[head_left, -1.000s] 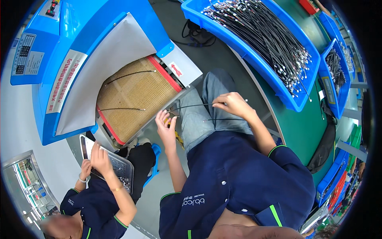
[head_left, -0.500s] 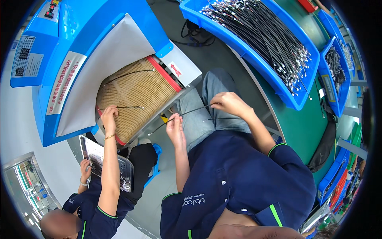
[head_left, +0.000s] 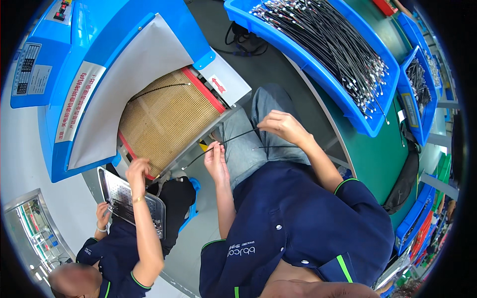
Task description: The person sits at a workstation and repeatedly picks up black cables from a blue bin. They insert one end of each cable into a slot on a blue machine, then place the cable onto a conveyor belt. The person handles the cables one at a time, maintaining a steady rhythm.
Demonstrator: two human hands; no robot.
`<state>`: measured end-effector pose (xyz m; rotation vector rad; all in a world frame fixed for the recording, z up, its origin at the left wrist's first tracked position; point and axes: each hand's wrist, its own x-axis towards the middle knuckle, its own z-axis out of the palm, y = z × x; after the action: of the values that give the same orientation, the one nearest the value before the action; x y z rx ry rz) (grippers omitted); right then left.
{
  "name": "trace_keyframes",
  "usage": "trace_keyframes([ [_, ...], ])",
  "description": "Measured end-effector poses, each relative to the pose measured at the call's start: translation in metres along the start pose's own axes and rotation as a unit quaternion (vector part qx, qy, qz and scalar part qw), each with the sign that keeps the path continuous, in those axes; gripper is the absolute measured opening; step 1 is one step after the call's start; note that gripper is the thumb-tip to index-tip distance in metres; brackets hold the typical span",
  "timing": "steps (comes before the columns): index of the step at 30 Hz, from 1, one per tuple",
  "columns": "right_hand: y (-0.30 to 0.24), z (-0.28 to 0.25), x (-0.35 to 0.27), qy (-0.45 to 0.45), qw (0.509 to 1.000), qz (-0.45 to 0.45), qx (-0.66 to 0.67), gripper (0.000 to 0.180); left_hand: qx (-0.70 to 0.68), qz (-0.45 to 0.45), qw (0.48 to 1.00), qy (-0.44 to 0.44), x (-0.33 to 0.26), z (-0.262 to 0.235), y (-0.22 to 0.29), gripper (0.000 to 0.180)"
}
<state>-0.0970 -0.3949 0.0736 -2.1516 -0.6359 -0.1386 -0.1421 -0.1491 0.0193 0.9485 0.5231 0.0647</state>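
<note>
Black thin cable (head_left: 233, 137) is running from 8 to 2 o'clock as I am pinching it, left hand (head_left: 216, 160) low, right hand (head_left: 283, 127) high, nearer the belt (head_left: 166, 121).

The person in the middle of the frame wears a dark navy short-sleeved shirt (head_left: 298, 223) with thin bright green trim at the sleeve cuffs and a green stripe lower down near the bottom edge. Small white buttons dot the cloth, and a pale printed mark sits low on it. Grey trousers (head_left: 258, 134) cover the legs toward the frame's centre. Both forearms are bare, with no watch or glove.
</note>
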Motion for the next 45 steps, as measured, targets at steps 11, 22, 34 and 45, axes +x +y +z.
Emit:
trace_keyframes([
  [11, 0.005, -0.003, -0.006, -0.013, 1.000, -0.020, 0.016, 0.014, -0.005, 0.017, 1.000, -0.001, 0.003, -0.009, -0.004, 0.014],
  [22, 0.006, 0.002, -0.008, 0.030, 0.998, -0.041, -0.030, 0.016, -0.002, 0.013, 1.000, -0.014, 0.003, -0.007, -0.006, 0.015],
  [34, 0.008, 0.004, -0.010, 0.014, 1.000, 0.003, 0.011, 0.013, 0.001, 0.009, 1.000, -0.010, 0.002, -0.007, -0.005, 0.016],
  [45, 0.014, 0.007, -0.013, 0.010, 0.999, 0.008, 0.034, 0.013, 0.013, 0.009, 1.000, -0.012, 0.002, -0.007, -0.005, 0.015],
])
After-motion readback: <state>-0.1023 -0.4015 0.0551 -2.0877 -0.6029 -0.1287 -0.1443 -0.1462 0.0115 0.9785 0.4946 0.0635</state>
